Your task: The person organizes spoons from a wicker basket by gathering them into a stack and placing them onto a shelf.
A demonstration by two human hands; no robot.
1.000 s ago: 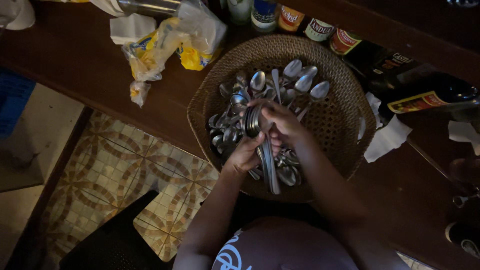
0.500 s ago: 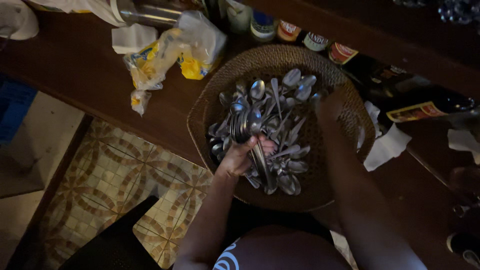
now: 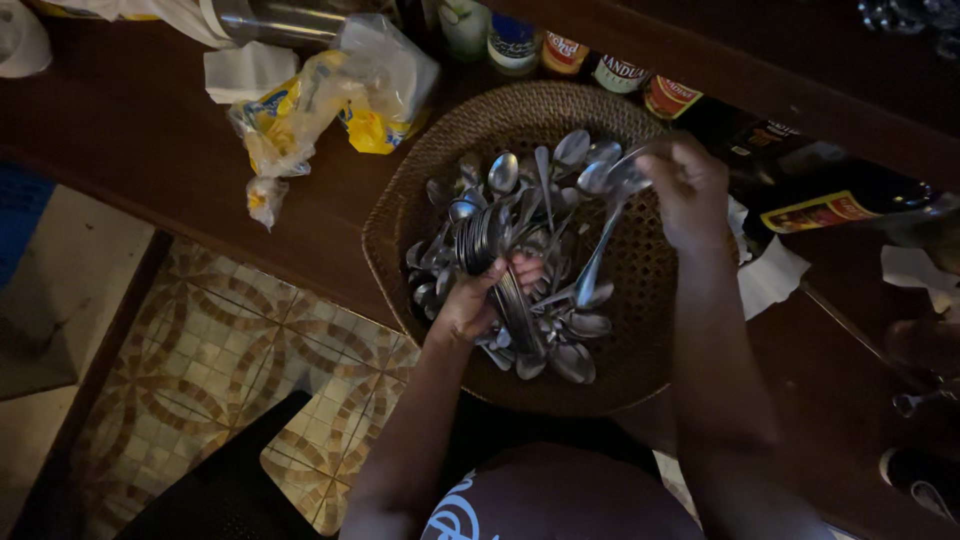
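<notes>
Sorting step: left hand (image 3: 470,305) clamps spoon stack (image 3: 485,240) at basket (image 3: 420,170) centre; right hand (image 3: 690,190), fingers closed, lifts a spoon (image 3: 600,255) at 2 o'clock. Next needs aligning w/ stack.

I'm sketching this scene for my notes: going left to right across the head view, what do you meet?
Patterned tile floor → crumpled yellow and clear plastic bags → left hand gripping a stack of spoons → right hand lifting spoons in the woven basket → crumpled white tissue → dark bottle lying on its side.
</notes>
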